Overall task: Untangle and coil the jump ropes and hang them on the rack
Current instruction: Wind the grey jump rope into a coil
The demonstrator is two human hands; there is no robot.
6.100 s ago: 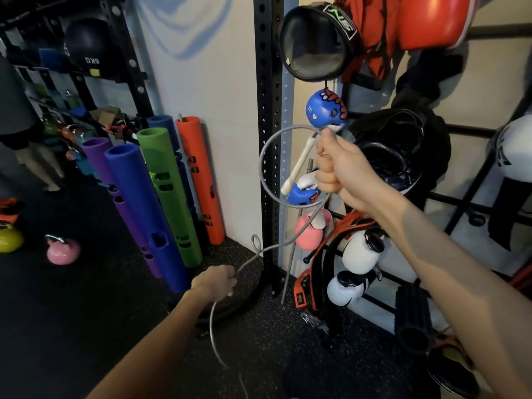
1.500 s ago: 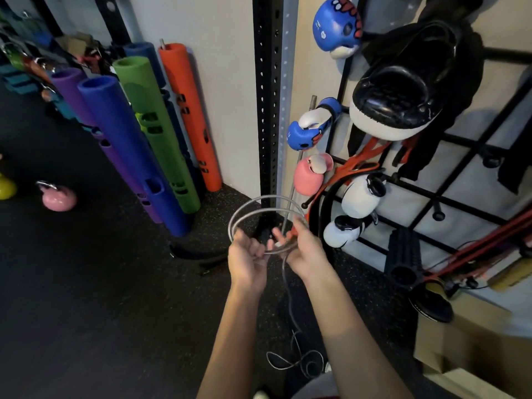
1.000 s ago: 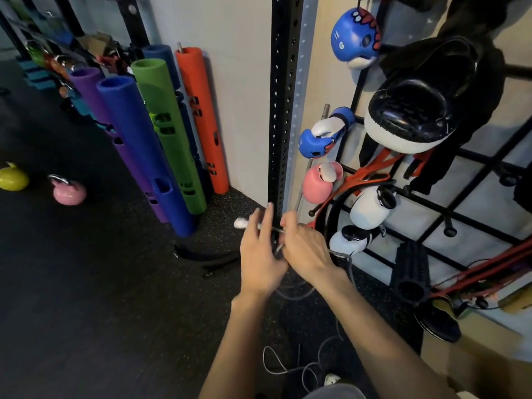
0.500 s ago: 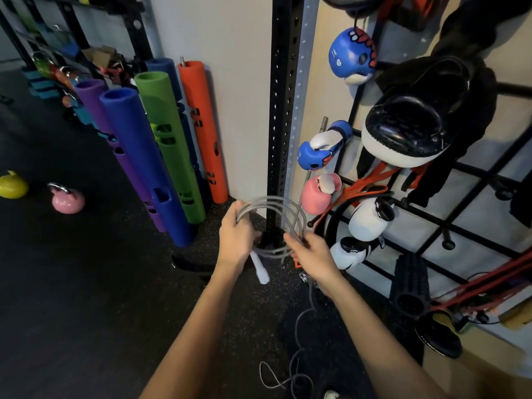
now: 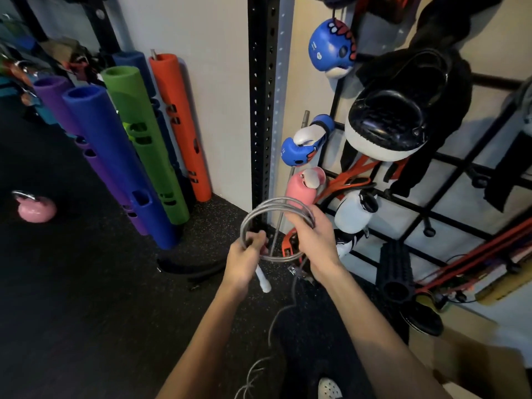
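- One view only, head cam, wide-angle, so no overlap w/ any other view.
- Looks fwd & steeply down along both forearms; left hand [image 5: 244, 262] & right hand [image 5: 315, 243] sit near frame centre, close to lens.
- Faces wall rack [image 5: 426, 214] on the right; black floor [image 5: 72, 298] fills lower left.
- Edges bend w/ lens distortion.

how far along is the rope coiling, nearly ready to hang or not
Partly. Done: several loops of the grey rope are gathered into a coil. In hand: the left hand pinches the coil's near side with the white handle hanging below; the right hand grips the far side. Left: the loose tail trailing to the floor, then hanging on the rack.
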